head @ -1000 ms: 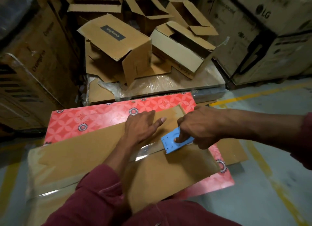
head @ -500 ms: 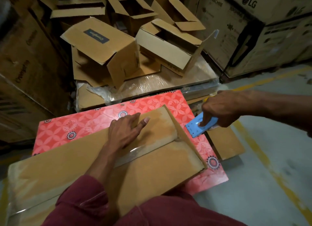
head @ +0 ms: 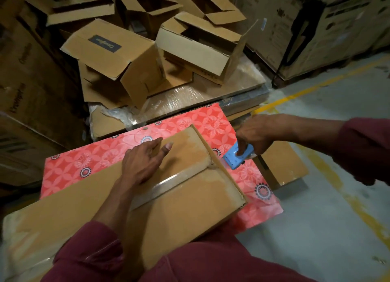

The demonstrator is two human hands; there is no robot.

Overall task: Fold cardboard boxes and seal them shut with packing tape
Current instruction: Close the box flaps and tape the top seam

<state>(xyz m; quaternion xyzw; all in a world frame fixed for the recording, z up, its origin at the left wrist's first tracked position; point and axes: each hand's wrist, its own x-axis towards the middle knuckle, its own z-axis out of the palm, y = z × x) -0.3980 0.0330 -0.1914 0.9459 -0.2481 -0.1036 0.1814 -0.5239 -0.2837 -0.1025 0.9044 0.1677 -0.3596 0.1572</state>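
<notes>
- Cardboard box [head: 185, 210] lay flat in the lower centre of the frame, on a red table [head: 88, 161] with a flower pattern; its two top flaps were closed and met in a seam.
- A strip of clear packing tape [head: 175, 181] ran along this seam, shiny in the light, and reached the right edge of the box.
- The left hand [head: 143, 161] rested on the upper flap of the box with the fingers straight and a little spread, pressing the cardboard and grasping nothing.
- The right hand [head: 255, 136], at the right centre of the frame, was closed around a blue tape dispenser [head: 237, 158].
- The dispenser was just beside the right edge of the box, near the end of the seam, and above the red surface; I could not tell if it touched the box.
- Both arms wore dark red sleeves [head: 365, 146].
- In the upper centre of the frame, several open cardboard boxes [head: 194, 47] stood on a pallet covered with plastic wrap [head: 190, 98]; one of them [head: 118, 60] lay on its side and had a dark label.
- Large printed cartons [head: 316, 28] stood in the upper right of the frame, and others in the left.
- A flat piece of cardboard [head: 280, 165] lay on the grey floor [head: 316, 229] at the right of the table, and yellow lines [head: 322, 165] crossed this floor.
</notes>
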